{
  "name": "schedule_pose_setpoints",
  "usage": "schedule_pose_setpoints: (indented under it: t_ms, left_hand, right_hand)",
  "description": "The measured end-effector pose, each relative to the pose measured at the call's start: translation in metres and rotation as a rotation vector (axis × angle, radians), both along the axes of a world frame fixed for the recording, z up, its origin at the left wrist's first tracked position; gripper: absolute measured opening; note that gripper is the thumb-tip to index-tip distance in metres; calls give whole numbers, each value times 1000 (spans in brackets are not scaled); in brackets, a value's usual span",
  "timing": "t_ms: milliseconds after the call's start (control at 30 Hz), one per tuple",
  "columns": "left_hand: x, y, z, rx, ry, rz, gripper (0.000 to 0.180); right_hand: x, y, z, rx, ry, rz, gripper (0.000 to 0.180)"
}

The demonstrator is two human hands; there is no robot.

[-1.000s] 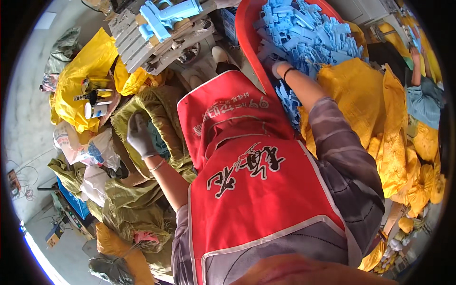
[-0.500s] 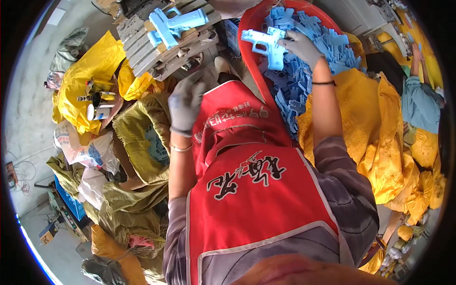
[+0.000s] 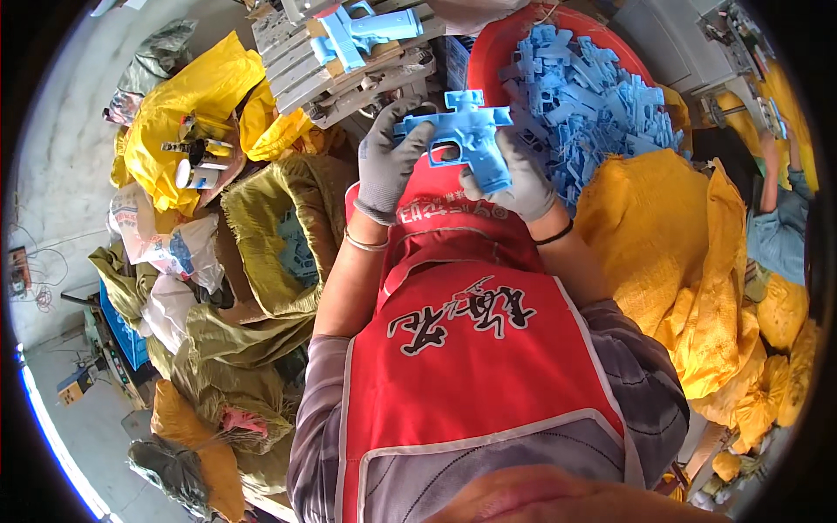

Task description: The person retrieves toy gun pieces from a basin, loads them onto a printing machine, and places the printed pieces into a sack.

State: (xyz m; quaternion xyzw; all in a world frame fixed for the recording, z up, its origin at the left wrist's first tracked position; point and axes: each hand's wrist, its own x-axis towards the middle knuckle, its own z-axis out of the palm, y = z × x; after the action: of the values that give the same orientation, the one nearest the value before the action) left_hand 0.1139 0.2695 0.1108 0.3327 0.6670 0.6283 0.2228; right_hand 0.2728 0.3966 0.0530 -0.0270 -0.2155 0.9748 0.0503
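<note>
Both my gloved hands hold one light-blue plastic toy-gun shell (image 3: 462, 138) in front of my red apron. My left hand (image 3: 391, 159) grips its left end, fingers wrapped over the top. My right hand (image 3: 516, 179) clasps the grip part from below and the right. Just beyond my right hand, a red tub (image 3: 488, 63) is heaped with several more blue shells (image 3: 593, 113). A wooden rack (image 3: 349, 61) ahead carries another blue shell (image 3: 362, 33) on top.
An open olive woven sack (image 3: 270, 235) with blue pieces inside sits left of my knees. Yellow sacks (image 3: 689, 261) pile up on the right, yellow bags (image 3: 187, 113) with small cans on the left. Another person's arm (image 3: 772, 187) shows at the far right edge.
My right hand brought a blue shell from the red tub down toward my lap. My left hand rose from the olive sack and took hold of the shell's other end.
</note>
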Motion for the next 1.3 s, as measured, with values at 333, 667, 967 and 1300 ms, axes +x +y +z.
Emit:
schedule_pose_setpoints:
  t_ms: [333, 667, 967, 1300]
  left_hand:
    - [-43, -28, 36, 72, 559, 315, 28]
    - [-135, -4, 57, -234, 914, 122, 39]
    - [-128, -26, 63, -83, 880, 334, 28]
    - [-128, -204, -23, -159, 492, 806, 26]
  right_hand:
    - [37, 83, 49, 2060, -694, -606, 56]
    - [27, 86, 64, 1210, -597, -577, 40]
    - [-81, 85, 112, 1600, -115, -651, 48]
    - [-183, 75, 118, 2364, 341, -506, 43]
